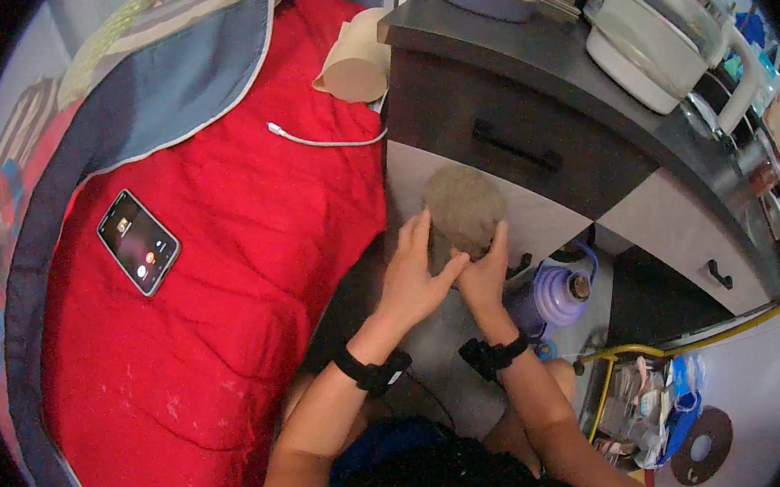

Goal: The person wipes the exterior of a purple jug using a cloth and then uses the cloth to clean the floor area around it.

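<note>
Both hands hold a rounded, grey-brown object [467, 205] with a dull, rough-looking surface, in front of the cabinet; its exact kind is not plain. My left hand [417, 272] grips its left side, thumb reaching across the near edge. On the opposite side, my right hand [484, 270] has its fingers against the lower right edge. The two thumbs come close together at the bottom. Each wrist wears a black strap with a small device. To the left, a smartphone [139, 242] with a lit screen lies on a red cloth [224, 258].
A dark-topped cabinet [438, 79] with drawers stands ahead and to the right, bearing a clear-lidded white container [645, 54]. A purple vacuum flask [549, 297] stands below it. A white cable [332, 141] and a beige roll-like object [355, 62] lie on the red cloth. A yellow-framed rack [608, 391] is lower right.
</note>
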`<state>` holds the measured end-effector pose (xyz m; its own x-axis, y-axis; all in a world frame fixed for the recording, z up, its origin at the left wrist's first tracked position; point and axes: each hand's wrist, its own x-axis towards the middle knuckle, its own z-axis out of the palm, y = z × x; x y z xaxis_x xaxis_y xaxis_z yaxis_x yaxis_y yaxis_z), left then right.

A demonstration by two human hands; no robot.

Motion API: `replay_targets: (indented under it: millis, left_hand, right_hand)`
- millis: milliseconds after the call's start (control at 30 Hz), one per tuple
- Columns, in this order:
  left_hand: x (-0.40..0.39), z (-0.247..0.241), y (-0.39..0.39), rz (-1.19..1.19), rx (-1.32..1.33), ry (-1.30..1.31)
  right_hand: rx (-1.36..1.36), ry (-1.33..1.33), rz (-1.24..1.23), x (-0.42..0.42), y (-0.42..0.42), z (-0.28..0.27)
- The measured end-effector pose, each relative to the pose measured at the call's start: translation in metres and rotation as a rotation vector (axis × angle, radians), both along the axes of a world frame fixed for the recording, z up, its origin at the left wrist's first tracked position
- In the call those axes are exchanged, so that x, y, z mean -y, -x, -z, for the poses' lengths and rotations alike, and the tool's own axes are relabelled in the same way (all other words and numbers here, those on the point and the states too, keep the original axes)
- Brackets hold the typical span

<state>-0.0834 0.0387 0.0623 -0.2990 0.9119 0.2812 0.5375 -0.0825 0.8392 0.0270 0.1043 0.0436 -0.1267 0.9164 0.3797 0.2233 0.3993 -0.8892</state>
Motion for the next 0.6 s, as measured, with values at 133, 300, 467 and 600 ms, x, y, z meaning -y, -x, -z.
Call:
replay_targets:
  millis: [133,300,467,600]
  left_hand:
    - [0.000,0.000,-0.001,-0.017,-0.021,0.001]
    - [-0.002,0.003,-0.001,0.033,0.067,0.002]
    - [0.001,-0.007,-0.007,0.161,0.181,0.093]
    - [0.004,-0.008,-0.013,0.176,0.181,0.124]
  right_hand:
    - [-0.007,0.022,-0.030,0.002,-0.001,0.006]
    - [-0.010,0.077,-0.098,0.005,-0.005,-0.005]
    - [-0.049,0.082,-0.075,0.007,-0.009,-0.003]
    - [-0.022,0.037,-0.116,0.013,-0.012,-0.010]
